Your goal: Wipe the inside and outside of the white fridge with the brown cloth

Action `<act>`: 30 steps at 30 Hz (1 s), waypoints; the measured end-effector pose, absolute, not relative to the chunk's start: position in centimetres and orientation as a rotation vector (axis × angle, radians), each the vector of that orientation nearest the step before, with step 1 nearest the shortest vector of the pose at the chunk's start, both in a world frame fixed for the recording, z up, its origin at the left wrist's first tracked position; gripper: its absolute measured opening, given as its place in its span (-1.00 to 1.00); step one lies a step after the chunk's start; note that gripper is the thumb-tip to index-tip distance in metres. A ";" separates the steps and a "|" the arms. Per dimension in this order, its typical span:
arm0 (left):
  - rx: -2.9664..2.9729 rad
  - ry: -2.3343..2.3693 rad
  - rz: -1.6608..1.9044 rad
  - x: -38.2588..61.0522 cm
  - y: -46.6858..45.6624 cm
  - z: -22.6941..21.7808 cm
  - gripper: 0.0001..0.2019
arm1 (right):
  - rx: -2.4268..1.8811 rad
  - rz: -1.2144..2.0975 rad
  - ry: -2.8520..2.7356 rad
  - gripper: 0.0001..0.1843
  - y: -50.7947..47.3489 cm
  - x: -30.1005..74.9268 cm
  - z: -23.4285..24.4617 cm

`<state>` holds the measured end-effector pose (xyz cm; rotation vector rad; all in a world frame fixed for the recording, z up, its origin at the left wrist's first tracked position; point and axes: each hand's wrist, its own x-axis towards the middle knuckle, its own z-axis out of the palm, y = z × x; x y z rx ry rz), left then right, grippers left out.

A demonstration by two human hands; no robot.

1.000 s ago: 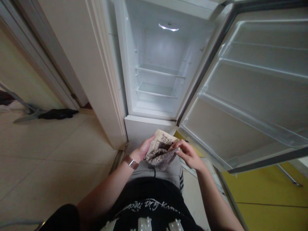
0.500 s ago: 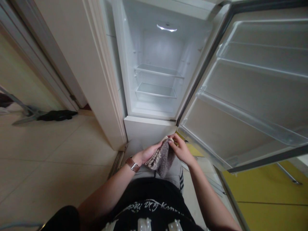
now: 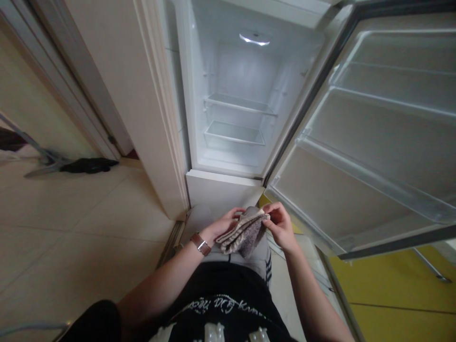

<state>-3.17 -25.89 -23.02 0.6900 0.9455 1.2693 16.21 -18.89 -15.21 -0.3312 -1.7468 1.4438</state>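
Facing an open fridge (image 3: pixel 245 76) across pale floor (image 3: pixel 71 228); holding a folded cloth (image 3: pixel 245 232) lying left to right between both hands, left hand (image 3: pixel 223 227) curling under its left end, right hand (image 3: pixel 283 225) pinching tight on its right corner.

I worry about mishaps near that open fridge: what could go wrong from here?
1. The cloth is pinched only between the left hand and right hand; a loose fold could slip to the floor.
2. The open door juts out close to the right hand, so an elbow may knock it.
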 end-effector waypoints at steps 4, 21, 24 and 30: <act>0.588 1.244 1.409 -3.1 -25.5 -22.9 -0.08 | -0.323 1.485 -1.736 -0.71 -18.6 17.0 -15.4; 0.767 1.031 1.464 -4.5 -26.9 -15.5 -0.36 | -0.496 1.594 -1.888 -0.67 -18.7 16.0 -14.5; 0.771 1.030 1.477 -4.2 -27.1 -15.1 -0.35 | -0.546 1.547 -1.868 -0.68 -18.6 15.5 -14.8; 1.012 0.903 1.507 -4.0 -27.8 -13.7 -0.33 | -0.586 1.370 -1.955 -0.72 -18.9 14.9 -15.7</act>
